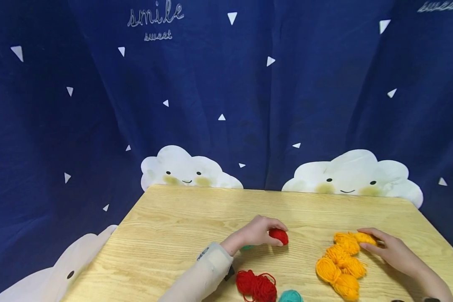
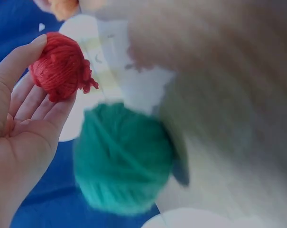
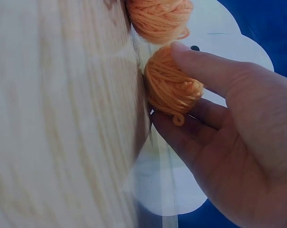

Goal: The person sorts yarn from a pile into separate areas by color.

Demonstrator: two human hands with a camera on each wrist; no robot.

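Currently, left grip pinches round red yarn ball; right grip grasps strand-wound orange ball.

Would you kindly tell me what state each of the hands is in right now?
Left hand: holding a red yarn ball.
Right hand: holding an orange yarn ball.

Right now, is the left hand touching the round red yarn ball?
Touching: the left wrist view shows the left hand holding the red yarn ball between thumb and fingers.

left sleeve: cream | cuff mark: dark | hands: bare
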